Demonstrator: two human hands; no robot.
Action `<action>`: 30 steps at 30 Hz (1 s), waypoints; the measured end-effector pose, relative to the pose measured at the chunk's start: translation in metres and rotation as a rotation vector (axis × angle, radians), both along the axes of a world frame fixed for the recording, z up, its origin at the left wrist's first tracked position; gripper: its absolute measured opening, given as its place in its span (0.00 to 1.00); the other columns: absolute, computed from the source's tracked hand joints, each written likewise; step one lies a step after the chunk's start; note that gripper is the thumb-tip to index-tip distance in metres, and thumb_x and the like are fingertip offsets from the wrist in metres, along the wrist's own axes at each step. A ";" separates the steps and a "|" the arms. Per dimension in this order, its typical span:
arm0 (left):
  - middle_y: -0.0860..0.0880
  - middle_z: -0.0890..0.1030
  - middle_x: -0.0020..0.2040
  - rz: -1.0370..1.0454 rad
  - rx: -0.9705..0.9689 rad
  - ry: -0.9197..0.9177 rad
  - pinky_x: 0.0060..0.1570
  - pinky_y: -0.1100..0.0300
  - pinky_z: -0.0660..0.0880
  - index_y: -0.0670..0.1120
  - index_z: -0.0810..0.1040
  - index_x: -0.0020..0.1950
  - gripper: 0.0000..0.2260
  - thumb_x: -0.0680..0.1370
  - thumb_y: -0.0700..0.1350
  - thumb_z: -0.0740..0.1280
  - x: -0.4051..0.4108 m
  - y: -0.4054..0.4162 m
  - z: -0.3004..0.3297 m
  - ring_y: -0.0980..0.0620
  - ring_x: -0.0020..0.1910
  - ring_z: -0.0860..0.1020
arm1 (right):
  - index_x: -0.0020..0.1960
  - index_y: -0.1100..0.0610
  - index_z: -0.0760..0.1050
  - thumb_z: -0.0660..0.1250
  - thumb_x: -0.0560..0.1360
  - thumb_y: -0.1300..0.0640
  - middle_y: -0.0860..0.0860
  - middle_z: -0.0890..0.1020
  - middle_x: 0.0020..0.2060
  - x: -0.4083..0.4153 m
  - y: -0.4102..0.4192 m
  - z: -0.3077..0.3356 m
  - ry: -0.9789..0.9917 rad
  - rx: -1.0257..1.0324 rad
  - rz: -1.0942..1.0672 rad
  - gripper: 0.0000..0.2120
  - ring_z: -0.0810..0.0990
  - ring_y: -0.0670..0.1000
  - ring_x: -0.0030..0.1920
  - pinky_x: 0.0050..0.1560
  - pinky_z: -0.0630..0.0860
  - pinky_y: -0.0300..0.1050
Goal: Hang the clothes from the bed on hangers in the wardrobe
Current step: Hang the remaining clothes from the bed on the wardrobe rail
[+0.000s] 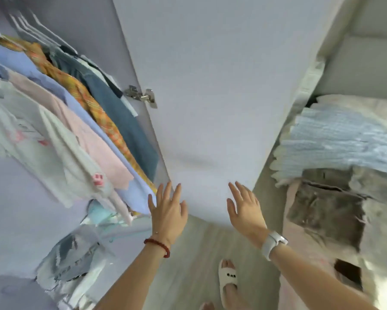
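Observation:
The open wardrobe fills the left side, with a row of hung clothes: white, pink, light blue, orange plaid and dark blue pieces on white hangers. On the right lies the bed with a light blue knitted garment and a grey garment on it. My left hand, with a red bead bracelet, and my right hand, with a white watch, are both raised with fingers spread and hold nothing. Both hover in front of the lower part of the open wardrobe door.
The door's metal hinge sits at its left edge. Folded denim and other clothes lie on the wardrobe floor at lower left. A strip of pale wooden floor runs between wardrobe and bed, with my slippered foot on it.

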State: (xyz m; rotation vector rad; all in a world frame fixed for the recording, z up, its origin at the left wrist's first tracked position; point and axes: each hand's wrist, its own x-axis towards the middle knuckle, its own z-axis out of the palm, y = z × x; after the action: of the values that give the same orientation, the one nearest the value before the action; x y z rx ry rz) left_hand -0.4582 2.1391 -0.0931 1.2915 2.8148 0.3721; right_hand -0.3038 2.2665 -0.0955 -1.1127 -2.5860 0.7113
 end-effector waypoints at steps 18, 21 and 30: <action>0.45 0.58 0.74 -1.176 -0.426 -0.188 0.71 0.49 0.54 0.47 0.59 0.73 0.22 0.79 0.46 0.56 0.455 0.162 -0.087 0.47 0.73 0.55 | 0.65 0.66 0.68 0.56 0.78 0.60 0.63 0.71 0.64 0.493 -0.047 -0.117 -0.030 -0.353 -1.269 0.18 0.68 0.63 0.64 0.65 0.65 0.57; 0.47 0.55 0.75 -1.260 -0.542 -0.194 0.72 0.49 0.51 0.47 0.58 0.74 0.22 0.80 0.46 0.55 0.523 0.165 -0.109 0.49 0.74 0.51 | 0.66 0.65 0.67 0.56 0.78 0.61 0.62 0.71 0.64 0.558 -0.055 -0.137 -0.042 -0.372 -1.411 0.17 0.69 0.61 0.64 0.65 0.63 0.52; 0.48 0.46 0.77 -1.366 -0.880 -0.130 0.73 0.48 0.49 0.51 0.51 0.76 0.24 0.81 0.50 0.53 0.629 0.172 -0.188 0.49 0.75 0.45 | 0.63 0.69 0.66 0.55 0.75 0.62 0.67 0.72 0.58 0.724 -0.050 -0.200 -0.095 -0.488 -1.687 0.18 0.70 0.65 0.58 0.57 0.66 0.56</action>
State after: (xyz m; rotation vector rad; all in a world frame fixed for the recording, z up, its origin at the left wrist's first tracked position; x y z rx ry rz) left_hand 0.1708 2.3113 -0.2810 2.1897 1.0974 -0.6791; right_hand 0.4203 2.2163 -0.2956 -2.6957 -0.6820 0.6961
